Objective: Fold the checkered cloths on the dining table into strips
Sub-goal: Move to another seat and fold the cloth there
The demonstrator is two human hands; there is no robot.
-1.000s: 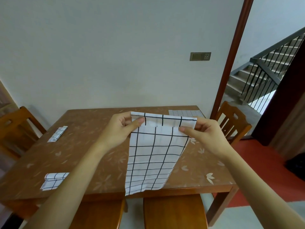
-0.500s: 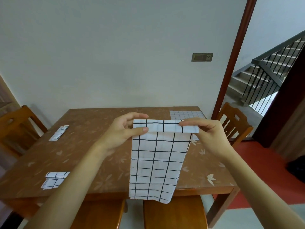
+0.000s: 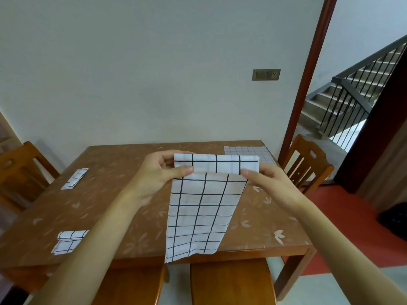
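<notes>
My left hand (image 3: 158, 175) and right hand (image 3: 271, 183) each pinch one end of the cloth (image 3: 198, 212) at its folded top band, held above the bench (image 3: 110, 194), probably so the rest hangs flat.

Home, dining room. In front of me: wooden table (image 3: 105, 201), flower-patterned top. Left chair (image 3: 19, 164) and right chair (image 3: 308, 164), wood, at its ends; two seats (image 3: 231, 282) tucked at my edge. Plain wall (image 3: 154, 73) with socket plate (image 3: 266, 74). Red-brown door frame (image 3: 305, 84) opening onto stairs (image 3: 323, 106) with dark railing (image 3: 352, 94).
</notes>
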